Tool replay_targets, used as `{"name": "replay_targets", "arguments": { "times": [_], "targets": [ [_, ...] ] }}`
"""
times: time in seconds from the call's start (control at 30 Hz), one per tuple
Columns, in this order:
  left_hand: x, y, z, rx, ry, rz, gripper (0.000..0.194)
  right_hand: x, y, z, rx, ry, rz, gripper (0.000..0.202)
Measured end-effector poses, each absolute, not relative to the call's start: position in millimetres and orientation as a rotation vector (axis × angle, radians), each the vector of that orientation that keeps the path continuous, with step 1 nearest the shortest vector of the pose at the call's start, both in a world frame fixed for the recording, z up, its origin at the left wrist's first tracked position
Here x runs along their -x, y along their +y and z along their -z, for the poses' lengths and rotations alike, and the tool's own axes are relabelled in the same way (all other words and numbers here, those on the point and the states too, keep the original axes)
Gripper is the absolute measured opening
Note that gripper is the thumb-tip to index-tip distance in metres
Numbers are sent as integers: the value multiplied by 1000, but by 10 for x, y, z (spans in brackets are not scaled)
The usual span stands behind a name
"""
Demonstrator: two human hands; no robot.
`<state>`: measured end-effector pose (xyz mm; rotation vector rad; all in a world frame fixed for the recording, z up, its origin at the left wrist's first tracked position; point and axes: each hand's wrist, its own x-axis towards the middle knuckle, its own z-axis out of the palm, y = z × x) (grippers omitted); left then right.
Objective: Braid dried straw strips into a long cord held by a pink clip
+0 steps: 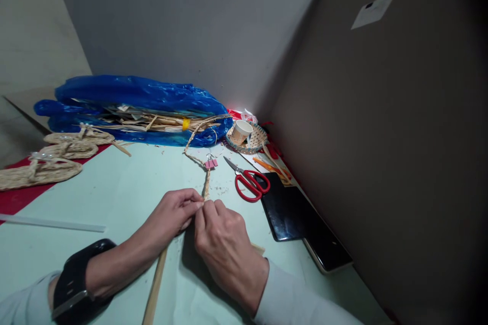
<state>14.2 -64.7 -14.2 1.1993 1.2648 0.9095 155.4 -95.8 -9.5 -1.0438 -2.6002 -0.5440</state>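
My left hand (pixel 177 216) and my right hand (pixel 224 238) meet at the near end of a braided straw cord (pixel 207 183), both closed on it with pinched fingers. A pink binder clip (pixel 211 163) grips the cord just beyond my fingertips. From the clip the cord bends left and runs back toward a blue plastic bag. A loose flat straw strip (pixel 155 287) comes out from under my left hand toward the near edge. Another short strip end (pixel 257 249) shows behind my right wrist. The exact crossing of strands is hidden by my fingers.
Red-handled scissors (pixel 252 184) and dark flat devices (pixel 285 208) lie to the right. Behind are the blue bag (pixel 141 86) of straw and a woven basket (pixel 261 138) holding a paper cup (pixel 242 132). Straw sandals (pixel 41 172) and a pale strip (pixel 53 223) lie left.
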Motion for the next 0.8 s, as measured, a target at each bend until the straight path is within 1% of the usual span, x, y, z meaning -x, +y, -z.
{"name": "replay_targets", "arguments": {
  "times": [0.1,0.17,0.2,0.3,0.37,0.47,0.53,0.6,0.8],
  "targets": [
    [-125,-660,151,-1118,1246,-906,26,-1556,-973,103,968,-2599,579,19],
    [-97,-661,154,-1081,1241,-914,27,-1578,-962,66,973,-2555,475,14],
    [-80,-659,151,-1067,1236,-917,28,-1601,-942,29,1009,-2508,353,13],
    [-37,-655,125,-1043,1209,-928,28,-1708,-822,-118,1181,-2201,-176,24],
    [-22,-653,104,-1038,1189,-924,30,-1777,-718,-187,1245,-2003,-480,25],
    [-20,-652,84,-1037,1180,-912,35,-1798,-594,-156,1176,-1967,-1012,25],
    [-29,-654,76,-1043,1189,-906,38,-1755,-550,-61,1123,-1889,-1286,28],
    [-45,-660,64,-1057,1206,-904,39,-1701,-526,42,1146,-1787,-1391,30],
    [-83,-720,40,-1140,1250,-897,40,-1668,-499,156,1202,-1731,-1342,29]
  ]
}}
